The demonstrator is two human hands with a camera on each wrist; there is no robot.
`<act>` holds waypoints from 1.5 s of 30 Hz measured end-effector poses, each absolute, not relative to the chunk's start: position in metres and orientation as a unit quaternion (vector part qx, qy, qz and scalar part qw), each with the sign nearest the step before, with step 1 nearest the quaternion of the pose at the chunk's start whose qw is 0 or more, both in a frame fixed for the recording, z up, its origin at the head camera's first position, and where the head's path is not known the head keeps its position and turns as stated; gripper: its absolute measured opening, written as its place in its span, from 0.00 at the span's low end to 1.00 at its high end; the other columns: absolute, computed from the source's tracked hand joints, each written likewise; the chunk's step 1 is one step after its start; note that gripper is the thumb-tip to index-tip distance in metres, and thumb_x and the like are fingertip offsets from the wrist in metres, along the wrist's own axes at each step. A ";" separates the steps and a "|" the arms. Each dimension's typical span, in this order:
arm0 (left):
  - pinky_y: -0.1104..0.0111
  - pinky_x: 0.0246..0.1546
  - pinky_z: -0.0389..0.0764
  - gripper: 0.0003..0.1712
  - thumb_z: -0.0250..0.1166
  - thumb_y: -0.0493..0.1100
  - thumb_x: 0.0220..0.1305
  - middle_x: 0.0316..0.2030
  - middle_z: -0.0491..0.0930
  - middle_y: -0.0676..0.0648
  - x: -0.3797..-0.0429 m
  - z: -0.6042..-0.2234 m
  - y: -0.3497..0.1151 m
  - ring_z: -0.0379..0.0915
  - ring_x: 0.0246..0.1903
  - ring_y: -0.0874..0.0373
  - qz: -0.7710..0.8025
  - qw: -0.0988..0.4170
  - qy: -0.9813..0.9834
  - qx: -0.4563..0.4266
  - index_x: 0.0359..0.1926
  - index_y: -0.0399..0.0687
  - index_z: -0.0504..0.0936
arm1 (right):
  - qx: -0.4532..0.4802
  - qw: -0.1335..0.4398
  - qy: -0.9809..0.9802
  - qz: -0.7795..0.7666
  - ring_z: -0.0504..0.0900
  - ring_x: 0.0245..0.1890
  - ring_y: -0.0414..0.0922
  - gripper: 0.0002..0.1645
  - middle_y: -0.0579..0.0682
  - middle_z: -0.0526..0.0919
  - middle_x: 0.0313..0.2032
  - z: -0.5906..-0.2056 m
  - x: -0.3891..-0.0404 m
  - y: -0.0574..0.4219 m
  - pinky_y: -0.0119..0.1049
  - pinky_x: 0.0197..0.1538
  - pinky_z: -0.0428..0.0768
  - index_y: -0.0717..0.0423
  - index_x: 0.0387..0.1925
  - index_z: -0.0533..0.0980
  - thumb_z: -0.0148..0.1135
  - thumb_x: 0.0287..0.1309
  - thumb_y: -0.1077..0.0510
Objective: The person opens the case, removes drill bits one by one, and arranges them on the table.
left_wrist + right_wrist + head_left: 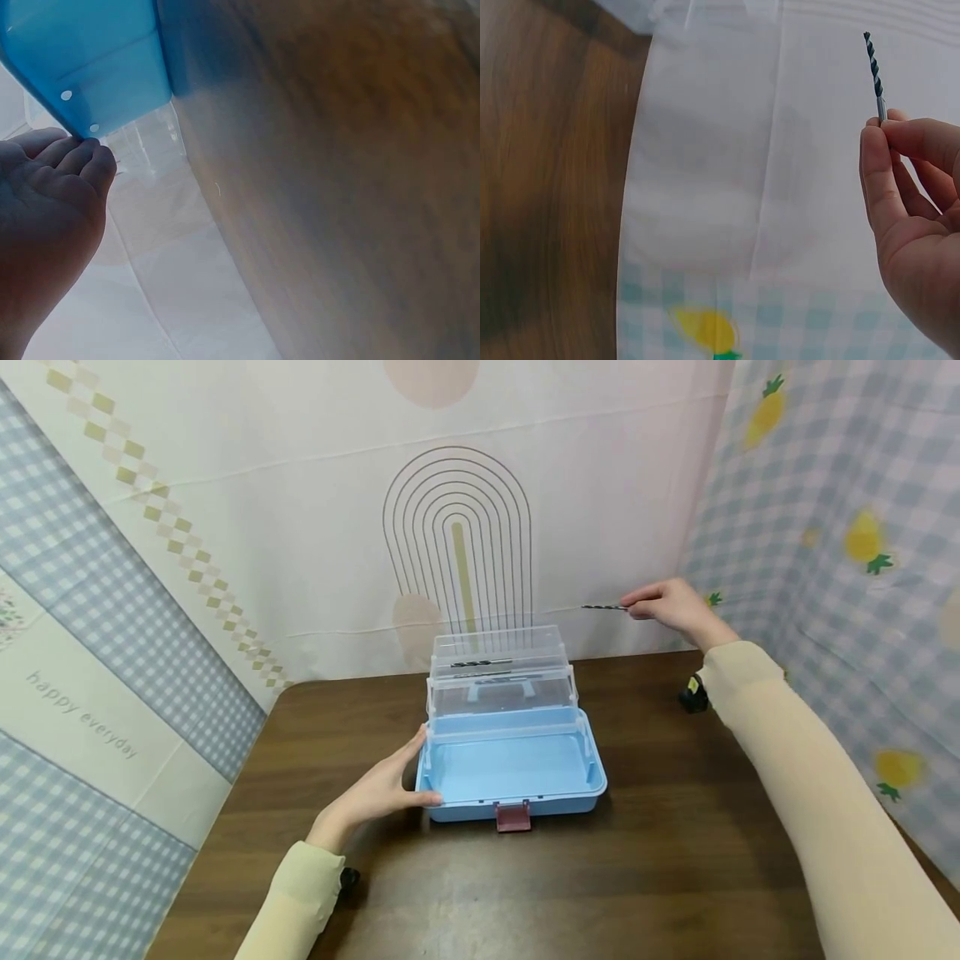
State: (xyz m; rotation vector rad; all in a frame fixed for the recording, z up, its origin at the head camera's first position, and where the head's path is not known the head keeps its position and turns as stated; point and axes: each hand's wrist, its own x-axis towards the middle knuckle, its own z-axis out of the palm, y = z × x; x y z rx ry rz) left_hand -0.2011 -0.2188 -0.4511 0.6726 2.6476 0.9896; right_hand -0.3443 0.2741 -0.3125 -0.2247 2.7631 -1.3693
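On my feed, the thumb and fingertips of the right hand (671, 610) are pinched narrow around the plain shank of a slim, dark metal drill bit with a spiral flute (874, 71). I see the bit held nearly level in the head view, its fluted end pointing left, in the air to the right of the box and well apart from it. The wrist is raised and the hand tips leftward; behind it, the long cream sleeve (795, 760) slants up from the lower right corner, the arm stretched far forward.

On my other side, the left hand (378, 793) is spread wide at the left end of a light-blue rectangular plastic box (457, 813). The thumb lies over the front corner of the rim and the fingers reach along the outer side toward the back, fingertips touching the blue wall. That forearm comes in low from the bottom edge.

Beyond the hands, clear plastic tiers (558, 647) rise at the back of the box, with more dark spiral bits (482, 663) lying in them. A dusky-pink latch (513, 817) hangs at the front. All this stands on a dark-brown wood-grain table (645, 860), before a white patterned cloth (315, 460).
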 end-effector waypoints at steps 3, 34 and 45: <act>0.48 0.72 0.55 0.68 0.73 0.70 0.52 0.79 0.35 0.60 -0.200 -0.451 -0.219 0.41 0.77 0.53 0.335 0.118 0.907 0.227 0.82 0.60 0.39 | -0.062 0.022 0.894 -0.443 0.83 0.47 0.36 0.24 0.63 0.77 0.62 -0.310 -0.343 0.285 0.48 0.62 0.74 0.66 0.64 0.75 0.58 0.73 0.56; 0.48 0.72 0.54 0.69 0.73 0.70 0.52 0.79 0.35 0.63 -0.205 -0.455 -0.220 0.40 0.77 0.55 0.341 0.121 0.903 0.231 0.81 0.61 0.38 | -0.043 0.060 0.912 -0.404 0.80 0.54 0.61 0.23 0.65 0.83 0.53 -0.380 -0.331 0.339 0.59 0.59 0.74 0.71 0.62 0.74 0.56 0.73 0.60; 0.48 0.72 0.55 0.68 0.72 0.70 0.52 0.80 0.35 0.60 -0.205 -0.456 -0.222 0.40 0.77 0.55 0.340 0.123 0.904 0.230 0.81 0.63 0.38 | -0.052 0.100 0.921 -0.372 0.77 0.57 0.66 0.21 0.72 0.77 0.58 -0.410 -0.323 0.337 0.60 0.59 0.73 0.71 0.61 0.75 0.51 0.74 0.62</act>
